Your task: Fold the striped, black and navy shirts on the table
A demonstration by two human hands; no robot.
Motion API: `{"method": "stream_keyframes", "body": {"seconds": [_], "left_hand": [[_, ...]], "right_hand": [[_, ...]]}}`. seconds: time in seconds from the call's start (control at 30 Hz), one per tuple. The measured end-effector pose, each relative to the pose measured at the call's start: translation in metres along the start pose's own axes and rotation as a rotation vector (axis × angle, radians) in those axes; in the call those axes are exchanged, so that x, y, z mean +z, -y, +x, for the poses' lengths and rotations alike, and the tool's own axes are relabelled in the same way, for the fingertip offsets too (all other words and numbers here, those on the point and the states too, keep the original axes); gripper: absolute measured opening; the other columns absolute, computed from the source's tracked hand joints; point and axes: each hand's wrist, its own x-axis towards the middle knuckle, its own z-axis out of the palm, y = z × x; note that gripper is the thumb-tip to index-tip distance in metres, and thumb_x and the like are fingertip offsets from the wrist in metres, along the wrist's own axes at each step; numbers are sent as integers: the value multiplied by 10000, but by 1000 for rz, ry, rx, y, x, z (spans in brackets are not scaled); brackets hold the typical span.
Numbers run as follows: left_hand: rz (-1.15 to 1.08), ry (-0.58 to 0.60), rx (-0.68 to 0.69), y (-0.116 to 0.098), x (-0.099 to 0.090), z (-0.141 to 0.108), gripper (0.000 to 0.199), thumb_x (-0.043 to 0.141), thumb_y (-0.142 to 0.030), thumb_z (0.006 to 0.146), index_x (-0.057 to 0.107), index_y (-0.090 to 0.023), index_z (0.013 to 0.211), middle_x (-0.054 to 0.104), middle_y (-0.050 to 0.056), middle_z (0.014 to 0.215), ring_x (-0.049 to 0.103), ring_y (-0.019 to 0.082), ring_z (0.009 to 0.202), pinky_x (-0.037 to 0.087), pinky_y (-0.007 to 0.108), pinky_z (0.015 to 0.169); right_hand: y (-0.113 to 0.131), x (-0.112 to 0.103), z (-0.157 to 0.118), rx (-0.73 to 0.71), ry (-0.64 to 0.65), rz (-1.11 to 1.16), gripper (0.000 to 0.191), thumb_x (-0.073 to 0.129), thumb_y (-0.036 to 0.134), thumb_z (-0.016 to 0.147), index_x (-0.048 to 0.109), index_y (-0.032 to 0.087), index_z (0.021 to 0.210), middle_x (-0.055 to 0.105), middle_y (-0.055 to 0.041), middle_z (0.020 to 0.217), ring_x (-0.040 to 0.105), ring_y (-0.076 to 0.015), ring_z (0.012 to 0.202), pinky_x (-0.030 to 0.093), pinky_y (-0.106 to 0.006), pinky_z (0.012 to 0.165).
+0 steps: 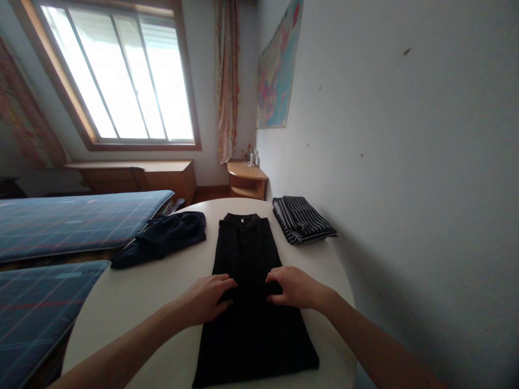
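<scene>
The left grip (208,297) and the right grip (292,287), a person's bare hands in the head view, are each drawn nearly closed, fingers and thumb pinching cloth of a black shirt (251,343). The shirt lies lengthwise on a round, pale table (133,302), passing between and beneath both hands. The left hand has its left edge and the right hand its right edge, about midway along; a raised ridge of cloth spans the gap between them. Beyond the hands lie the button placket and collar, with a small white label at the neck; the rest spreads toward the person. Further off, well apart from either hand, a crumpled navy garment (174,235) lies at left and a folded black-and-white striped garment (302,219) at right.
</scene>
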Motion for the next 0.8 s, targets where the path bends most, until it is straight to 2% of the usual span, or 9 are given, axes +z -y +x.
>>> {"method": "stream_keyframes", "body": {"seconds": [0.1, 0.23, 0.37, 0.5, 0.6, 0.7, 0.8], "left_hand": [[-3, -9, -31, -7, 3, -1, 315, 549, -298, 894, 624, -254, 1196, 688, 50, 1110, 670, 243, 994, 498, 342, 858], [25, -15, -51, -10, 3, 7, 302, 542, -280, 898, 640, -244, 1181, 699, 60, 1099, 674, 264, 1009, 503, 359, 852], [-5, -31, -53, -6, -8, 11, 231, 534, -271, 909, 662, -260, 1101, 710, 39, 1064, 685, 242, 963, 496, 328, 816], [14, -135, -57, 4, -31, 22, 212, 524, -291, 929, 653, -251, 1092, 707, 40, 1059, 675, 227, 961, 483, 317, 845], [70, -226, -106, 17, -41, 42, 221, 505, -292, 944, 642, -265, 1115, 696, 34, 1111, 659, 224, 1014, 478, 311, 864], [107, -236, -176, 35, -35, 66, 232, 512, -271, 935, 643, -271, 1126, 690, 32, 1142, 648, 231, 1055, 484, 306, 847], [111, -206, -190, 52, -18, 82, 232, 539, -242, 911, 662, -228, 1107, 696, 62, 1104, 650, 244, 1043, 487, 319, 857]], "right_hand": [[9, 2, -3, -23, 12, -1, 285, 735, 379, 787, 705, 201, 1008, 724, -57, 990, 666, -221, 907, 456, -281, 778], [10, 3, 3, -19, 19, -6, 247, 620, 390, 905, 686, 202, 1052, 732, -69, 1005, 677, -226, 914, 453, -285, 766], [4, -8, 10, -61, 32, 48, 207, 580, 351, 946, 676, 225, 1080, 738, -47, 1000, 680, -206, 900, 453, -272, 765], [-9, -27, 26, -120, -99, 61, 213, 575, 357, 955, 683, 222, 1078, 723, -44, 1041, 660, -196, 942, 457, -277, 834], [-25, -34, 48, -114, -212, 20, 225, 548, 336, 968, 683, 216, 1102, 704, -56, 1075, 643, -198, 988, 451, -297, 897], [-42, -25, 71, -66, -222, -14, 221, 547, 280, 964, 687, 199, 1114, 695, -68, 1094, 641, -198, 1011, 449, -296, 918], [-56, -8, 85, -16, -175, -28, 232, 557, 249, 949, 692, 174, 1123, 700, -85, 1093, 651, -204, 1011, 457, -291, 908]]}}
